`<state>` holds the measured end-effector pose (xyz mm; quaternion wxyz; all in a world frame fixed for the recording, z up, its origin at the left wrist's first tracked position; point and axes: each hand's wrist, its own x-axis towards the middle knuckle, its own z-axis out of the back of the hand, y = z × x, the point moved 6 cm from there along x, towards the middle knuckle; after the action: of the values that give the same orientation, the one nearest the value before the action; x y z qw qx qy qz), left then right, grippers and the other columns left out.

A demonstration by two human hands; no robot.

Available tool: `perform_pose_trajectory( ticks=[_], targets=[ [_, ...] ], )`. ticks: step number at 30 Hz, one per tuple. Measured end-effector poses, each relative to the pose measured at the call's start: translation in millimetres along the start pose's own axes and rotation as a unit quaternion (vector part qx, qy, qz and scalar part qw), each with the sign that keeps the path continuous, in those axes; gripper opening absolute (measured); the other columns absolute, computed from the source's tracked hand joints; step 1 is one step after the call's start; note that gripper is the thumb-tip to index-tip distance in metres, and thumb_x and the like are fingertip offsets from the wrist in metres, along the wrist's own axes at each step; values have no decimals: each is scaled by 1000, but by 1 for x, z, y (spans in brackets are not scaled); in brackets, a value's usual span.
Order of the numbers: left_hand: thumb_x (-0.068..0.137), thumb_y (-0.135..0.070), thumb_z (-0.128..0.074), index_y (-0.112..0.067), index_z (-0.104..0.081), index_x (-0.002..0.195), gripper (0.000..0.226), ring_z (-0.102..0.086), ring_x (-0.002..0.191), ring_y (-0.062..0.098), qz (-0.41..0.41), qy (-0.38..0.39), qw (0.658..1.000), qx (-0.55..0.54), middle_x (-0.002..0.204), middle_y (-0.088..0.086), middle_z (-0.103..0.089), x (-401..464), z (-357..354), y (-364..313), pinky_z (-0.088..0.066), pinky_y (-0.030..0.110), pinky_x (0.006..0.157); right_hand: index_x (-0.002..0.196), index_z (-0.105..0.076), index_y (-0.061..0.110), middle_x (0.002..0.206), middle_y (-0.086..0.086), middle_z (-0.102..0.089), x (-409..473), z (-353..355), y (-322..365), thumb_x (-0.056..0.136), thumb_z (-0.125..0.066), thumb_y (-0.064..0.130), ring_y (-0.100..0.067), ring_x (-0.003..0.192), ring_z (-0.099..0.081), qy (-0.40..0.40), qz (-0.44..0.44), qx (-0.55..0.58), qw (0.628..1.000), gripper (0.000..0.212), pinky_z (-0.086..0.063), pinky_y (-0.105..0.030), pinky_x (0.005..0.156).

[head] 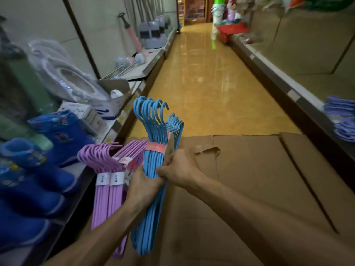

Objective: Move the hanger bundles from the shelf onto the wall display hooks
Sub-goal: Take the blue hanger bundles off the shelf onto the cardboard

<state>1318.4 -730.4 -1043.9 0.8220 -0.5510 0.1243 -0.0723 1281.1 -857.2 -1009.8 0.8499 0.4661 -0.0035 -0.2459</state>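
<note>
A bundle of blue hangers (153,131), banded with a pink label, stands upright in front of me over the aisle. My left hand (142,187) grips it from below and left, and my right hand (178,167) pinches its middle from the right. Purple hanger bundles (109,169) with white labels lean against the left shelf's edge (84,169), pressed beside my left hand. More purple hangers (342,116) lie on the right shelf.
Blue rubber boots (38,169) crowd the left shelf, with boxes and a wrapped white seat (67,77) behind them. Flattened cardboard (259,179) covers the floor below my arms. The tiled aisle (207,73) runs ahead between the two shelf rows.
</note>
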Motion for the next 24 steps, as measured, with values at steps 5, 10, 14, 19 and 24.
perform_pose_trajectory(
  ticks=[5, 10, 14, 19, 24],
  targets=[
    [83, -7, -74, -27, -59, 92, 27, -73, 73, 19, 27, 2, 999, -25, 86, 7, -73, -2, 14, 32, -60, 30, 58, 89, -73, 8, 96, -9, -71, 8, -43, -10, 83, -76, 26, -23, 86, -69, 34, -13, 11, 999, 19, -58, -35, 73],
    [85, -8, -72, -24, -59, 90, 21, -71, 63, 9, 54, -11, 998, -40, 79, 3, -71, 3, 11, 55, -52, 17, 47, 83, -73, 10, 94, -7, -71, 18, -63, -23, 84, -76, 28, -22, 86, -69, 45, -22, 17, 999, 18, -56, -33, 72],
    [87, -14, -71, -22, -59, 100, 19, -72, 70, 13, 71, -9, 997, -43, 86, 4, -71, 11, 7, 68, -56, 21, 52, 72, -68, 15, 90, -6, -71, 25, -72, -32, 85, -76, 28, -21, 83, -67, 37, -27, 25, 999, 20, -46, -27, 65],
    [88, -15, -70, -30, -57, 96, 21, -72, 72, 12, 85, -5, 996, -38, 88, 0, -70, 19, 7, 83, -54, 18, 51, 79, -71, 19, 96, -5, -72, 28, -87, -43, 86, -73, 28, -20, 88, -67, 28, -23, 59, 998, 11, -47, -26, 69],
    [88, -18, -71, -22, -59, 103, 20, -73, 82, 21, 114, 3, 993, -12, 95, 7, -72, 24, 12, 102, -62, 34, 65, 95, -76, 22, 109, -3, -72, 33, -106, -51, 88, -71, 28, -19, 97, -67, 41, -26, 81, 996, 11, -53, -27, 78]
  ],
)
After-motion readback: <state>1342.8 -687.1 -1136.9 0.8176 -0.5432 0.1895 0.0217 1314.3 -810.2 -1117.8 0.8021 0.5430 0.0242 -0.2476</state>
